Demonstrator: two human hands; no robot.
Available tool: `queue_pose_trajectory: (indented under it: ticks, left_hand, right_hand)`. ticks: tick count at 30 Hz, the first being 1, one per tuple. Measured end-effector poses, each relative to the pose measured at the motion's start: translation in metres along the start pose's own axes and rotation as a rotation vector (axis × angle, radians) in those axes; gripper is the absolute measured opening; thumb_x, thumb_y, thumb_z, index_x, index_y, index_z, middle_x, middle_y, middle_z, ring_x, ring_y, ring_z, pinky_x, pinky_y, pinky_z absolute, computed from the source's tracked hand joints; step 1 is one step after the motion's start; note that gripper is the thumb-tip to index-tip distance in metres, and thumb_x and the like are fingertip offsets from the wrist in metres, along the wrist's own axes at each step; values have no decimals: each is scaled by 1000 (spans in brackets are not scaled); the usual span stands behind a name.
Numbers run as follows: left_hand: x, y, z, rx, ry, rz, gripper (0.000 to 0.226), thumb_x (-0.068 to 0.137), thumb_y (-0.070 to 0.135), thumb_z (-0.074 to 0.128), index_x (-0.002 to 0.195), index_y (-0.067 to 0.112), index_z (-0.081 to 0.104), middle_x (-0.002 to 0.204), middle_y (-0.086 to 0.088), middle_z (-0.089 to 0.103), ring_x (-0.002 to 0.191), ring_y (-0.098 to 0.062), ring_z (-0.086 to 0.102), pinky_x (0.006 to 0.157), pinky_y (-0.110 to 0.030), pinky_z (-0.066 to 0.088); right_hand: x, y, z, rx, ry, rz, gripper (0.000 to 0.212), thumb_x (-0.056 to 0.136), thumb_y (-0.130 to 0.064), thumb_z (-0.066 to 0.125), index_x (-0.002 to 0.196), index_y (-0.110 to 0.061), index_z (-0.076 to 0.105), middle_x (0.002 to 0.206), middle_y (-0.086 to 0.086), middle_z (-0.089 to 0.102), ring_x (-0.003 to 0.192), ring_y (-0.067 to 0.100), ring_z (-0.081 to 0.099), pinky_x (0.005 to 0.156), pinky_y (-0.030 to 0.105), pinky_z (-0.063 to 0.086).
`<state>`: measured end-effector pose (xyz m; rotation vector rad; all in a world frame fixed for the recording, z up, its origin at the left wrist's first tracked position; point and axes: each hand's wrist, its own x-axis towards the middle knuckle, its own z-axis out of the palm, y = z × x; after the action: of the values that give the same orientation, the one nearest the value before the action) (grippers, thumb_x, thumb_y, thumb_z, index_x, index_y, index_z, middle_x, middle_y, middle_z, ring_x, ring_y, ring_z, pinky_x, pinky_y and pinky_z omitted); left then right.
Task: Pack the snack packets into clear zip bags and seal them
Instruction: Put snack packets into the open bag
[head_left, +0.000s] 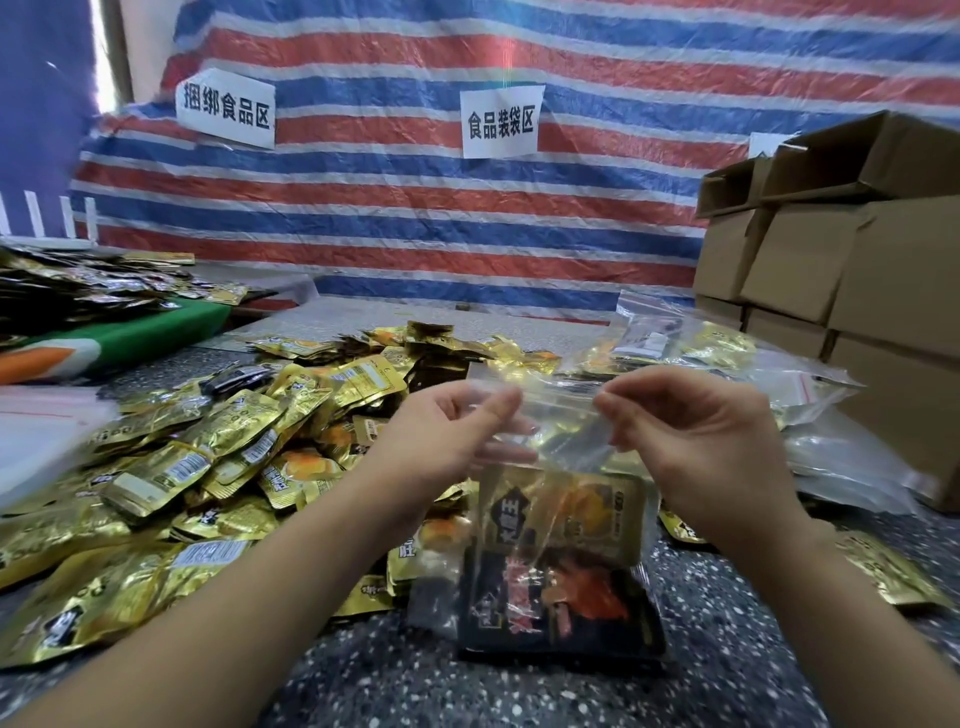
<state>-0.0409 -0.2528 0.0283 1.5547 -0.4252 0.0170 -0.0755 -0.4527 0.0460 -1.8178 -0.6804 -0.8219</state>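
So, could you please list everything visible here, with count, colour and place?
clear zip bag: one, transparent, held up at centre
packets in the bag: two visible, one gold, one black and red
loose snack packets: many, mostly gold, heaped at left and centre
filled zip bags: several, clear, piled at right
cardboard boxes: several, brown, stacked at right
paper signs: at least two, white, on the striped tarp
left hand: pinches the bag's top
right hand: pinches the bag's top

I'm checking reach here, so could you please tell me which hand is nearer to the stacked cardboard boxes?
Right. The right hand pinches the zip bag on the side towards the cardboard boxes; the left hand holds its far side.
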Motion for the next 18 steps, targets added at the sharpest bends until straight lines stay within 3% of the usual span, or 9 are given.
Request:
queue_pose_trajectory:
  ticks: [4,7,10,14,16,18]
  left_hand:
    - [-3,4,1,-125,-18,53,31,80,38,60,91,12,72,89,-9,76,68,-21,72,64,-33,56]
    - [-2,9,-2,-223,10,103,26,81,38,61,84,17,75,88,-10,76,65,-20,71,74,-39,53]
    - [0,7,0,-197,49,92,25,92,33,55,88,14,71,88,-9,77,65,-19,72,64,-34,56]
    - [1,2,2,-187,83,20,26,96,30,52,94,10,68,92,-9,77,71,-23,74,55,-25,57]
    - [3,0,-1,-187,91,-3,28,97,31,51,96,9,68,92,-10,77,75,-27,74,56,-26,58]
    - [4,-1,-3,-172,94,-31,34,98,35,48,100,7,67,91,-11,76,77,-29,74,56,-25,58]
  right_hand:
    - [-1,-5,1,194,98,72,5,73,-24,75,77,-22,77,71,-3,73,58,7,66,57,15,53]
    - [3,-6,-1,338,154,151,13,70,-31,78,80,-24,77,73,-1,73,63,9,66,60,19,55]
    - [5,1,0,225,186,198,20,69,-36,78,85,-24,74,82,-3,74,74,9,69,66,19,55]
    - [6,14,-1,82,155,428,51,64,-55,75,105,-26,66,99,-5,72,84,12,72,67,26,59]
    - [7,19,-2,186,91,597,53,65,-45,78,110,-19,62,97,1,73,75,17,73,64,29,59]
    - [6,23,-2,290,91,699,41,73,-26,79,109,-11,63,83,4,75,65,16,70,59,28,57]
